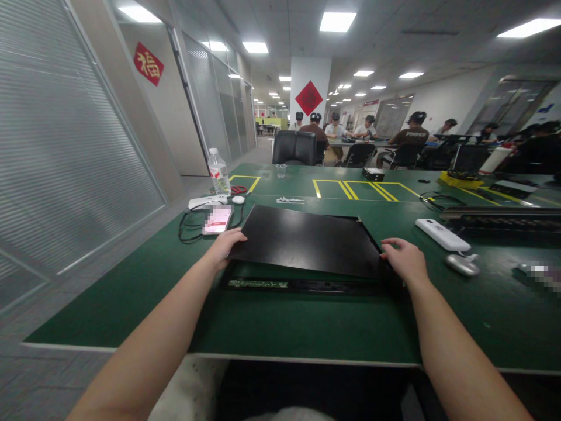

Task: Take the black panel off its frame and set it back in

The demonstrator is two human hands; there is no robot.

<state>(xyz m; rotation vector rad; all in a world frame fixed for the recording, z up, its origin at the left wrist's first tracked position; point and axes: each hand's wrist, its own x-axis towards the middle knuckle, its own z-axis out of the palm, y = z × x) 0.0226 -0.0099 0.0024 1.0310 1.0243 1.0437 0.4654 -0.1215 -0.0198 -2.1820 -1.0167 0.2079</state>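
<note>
A flat, glossy black panel (307, 238) sits over a shallow black frame (333, 286), its near edge raised above the frame's front rail. Along that rail shows a strip of green circuit board (258, 284). My left hand (225, 248) is closed on the panel's left edge, with the fingers partly hidden. At the opposite side, my right hand (405, 260) has thumb and fingers bent together at the frame's right edge, close to the panel's right corner. The panel hides most of the frame's inside.
Left of the panel are a lit phone (218, 220), black cables, a water bottle (219, 172) and red-handled scissors (238, 189). To the right lie a white device (442, 235), a silver mouse (463, 265) and long black parts (504, 222). Several people sit at tables behind.
</note>
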